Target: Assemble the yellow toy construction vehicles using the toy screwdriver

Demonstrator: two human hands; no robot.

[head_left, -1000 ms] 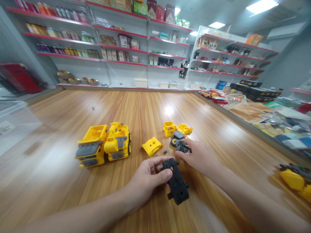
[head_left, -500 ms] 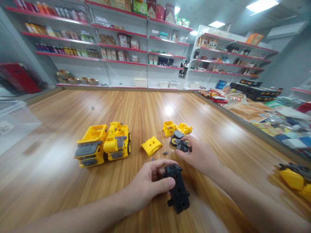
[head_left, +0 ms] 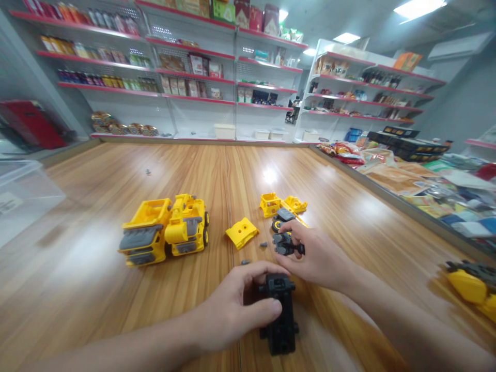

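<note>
Black chassis [head_left: 281, 320]: located low on the tabletop [head_left: 96, 299], close to the near edge, long axis pointing away from the person. The left hand [head_left: 228, 312] grips it, with the thumb and fingers [head_left: 263, 308] closed around its far end. The right hand [head_left: 323, 258] is just beyond it, fingers pinched shut on a small grey part [head_left: 285, 244] held slightly above the wood.

A loose pin [head_left: 245, 262] lies just beside the left fingertips. A yellow plate [head_left: 242, 232] lies near, to the left of the grey part. A cluster of yellow pieces [head_left: 282, 205] sits directly behind the right hand. Two yellow toy trucks [head_left: 165, 230] stand well apart to the left, with bare wood between them and the chassis. The raised rim [head_left: 387, 196] bounds the tabletop on the right. Another yellow toy [head_left: 467, 287] rests near that rim.
</note>
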